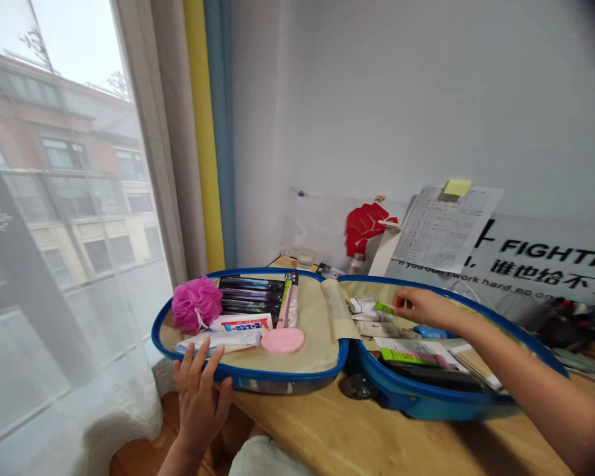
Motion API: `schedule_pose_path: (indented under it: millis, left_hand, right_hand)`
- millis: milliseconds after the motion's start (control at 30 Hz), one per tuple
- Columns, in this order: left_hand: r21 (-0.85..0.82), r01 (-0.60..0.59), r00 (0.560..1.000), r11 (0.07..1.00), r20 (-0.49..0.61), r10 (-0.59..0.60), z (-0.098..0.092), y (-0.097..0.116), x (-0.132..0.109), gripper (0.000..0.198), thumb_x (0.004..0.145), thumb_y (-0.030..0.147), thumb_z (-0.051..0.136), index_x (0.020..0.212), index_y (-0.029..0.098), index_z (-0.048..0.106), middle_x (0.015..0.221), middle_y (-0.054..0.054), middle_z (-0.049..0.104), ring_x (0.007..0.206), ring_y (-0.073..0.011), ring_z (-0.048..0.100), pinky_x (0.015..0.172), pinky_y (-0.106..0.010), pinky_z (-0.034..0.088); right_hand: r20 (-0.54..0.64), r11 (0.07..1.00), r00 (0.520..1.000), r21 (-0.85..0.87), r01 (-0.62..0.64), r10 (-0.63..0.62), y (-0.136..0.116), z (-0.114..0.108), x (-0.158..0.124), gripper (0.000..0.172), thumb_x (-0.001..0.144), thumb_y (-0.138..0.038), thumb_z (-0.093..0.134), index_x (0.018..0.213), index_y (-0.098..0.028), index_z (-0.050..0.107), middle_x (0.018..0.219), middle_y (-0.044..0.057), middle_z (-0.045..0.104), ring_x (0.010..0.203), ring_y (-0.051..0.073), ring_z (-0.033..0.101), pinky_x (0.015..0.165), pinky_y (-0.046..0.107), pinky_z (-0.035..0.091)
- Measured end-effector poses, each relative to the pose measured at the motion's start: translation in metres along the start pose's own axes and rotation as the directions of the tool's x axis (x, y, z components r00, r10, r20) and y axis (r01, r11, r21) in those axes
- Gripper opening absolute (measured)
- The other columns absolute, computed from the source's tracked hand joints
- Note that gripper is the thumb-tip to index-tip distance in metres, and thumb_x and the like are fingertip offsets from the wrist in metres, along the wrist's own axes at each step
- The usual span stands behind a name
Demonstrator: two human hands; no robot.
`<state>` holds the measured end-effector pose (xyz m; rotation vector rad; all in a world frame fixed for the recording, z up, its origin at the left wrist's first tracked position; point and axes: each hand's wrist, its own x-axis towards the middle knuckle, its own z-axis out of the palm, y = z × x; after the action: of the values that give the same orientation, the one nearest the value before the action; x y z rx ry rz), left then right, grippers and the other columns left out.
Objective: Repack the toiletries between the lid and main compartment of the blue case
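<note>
A blue-rimmed suitcase (297, 382) lies open like a book on a wooden table. My left hand (201, 390) rests on the front rim of its left half, fingers spread, close to a white flat packet (223, 342). In that half are a pink bath puff (196, 304), a toothpaste box (242, 322), several dark pen-like packs (250, 297) and a pink oval (282, 340). Over the right half, my right hand (416, 306) pinches a small green item (384, 307), its kind unclear. Beside it lie white tubes (363, 305).
Also in the right half are a blue item (430, 332), a green-and-white pack (411, 352) and a stack of beige sheets (478, 365). The wooden table (327, 430) ends at the left by the curtains (173, 132). Clipped papers (441, 225) stand behind.
</note>
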<state>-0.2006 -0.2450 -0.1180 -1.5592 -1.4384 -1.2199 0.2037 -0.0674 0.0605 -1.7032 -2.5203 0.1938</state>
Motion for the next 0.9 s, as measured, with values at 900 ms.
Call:
schedule_pose_path:
  millis: [900]
  left_hand:
    - [0.004, -0.026, 1.000, 1.000, 0.006, 0.026, -0.004, 0.004, 0.006, 0.059, 0.089, 0.019, 0.044, 0.146, 0.019, 0.027, 0.152, -0.013, 0.029, 0.144, -0.0253, 0.015, 0.117, -0.046, 0.008]
  right_hand:
    - [0.356, 0.836, 0.925, 0.461, -0.298, 0.133, -0.185, 0.067, 0.106, 0.030, 0.090, -0.038, 0.054, 0.108, -0.014, 0.058, 0.099, 0.004, 0.063, 0.081, 0.012, 0.061, 0.070, 0.030, 0.054]
